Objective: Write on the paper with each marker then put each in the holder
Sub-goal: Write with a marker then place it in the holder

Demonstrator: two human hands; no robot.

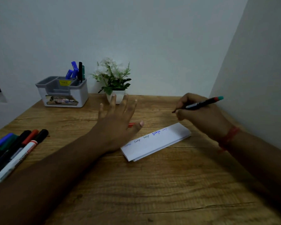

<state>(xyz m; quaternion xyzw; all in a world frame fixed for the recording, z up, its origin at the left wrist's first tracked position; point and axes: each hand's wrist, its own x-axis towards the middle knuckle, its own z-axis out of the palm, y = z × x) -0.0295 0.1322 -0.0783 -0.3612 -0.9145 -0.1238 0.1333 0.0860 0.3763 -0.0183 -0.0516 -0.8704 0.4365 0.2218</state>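
Your right hand fingers are pinching a black marker, tip pointing at 9 o'clock, above the table. Your left hand fingers are spreading apart, holding nothing, hovering at 10 o'clock of the folded paper. Holder sitting at 11 o'clock, loose markers lying at 8 o'clock.

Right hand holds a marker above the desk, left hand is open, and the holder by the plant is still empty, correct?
Not quite: the head view shows the holder already has markers standing in it. The right hand does hold a marker, and the left hand is open.
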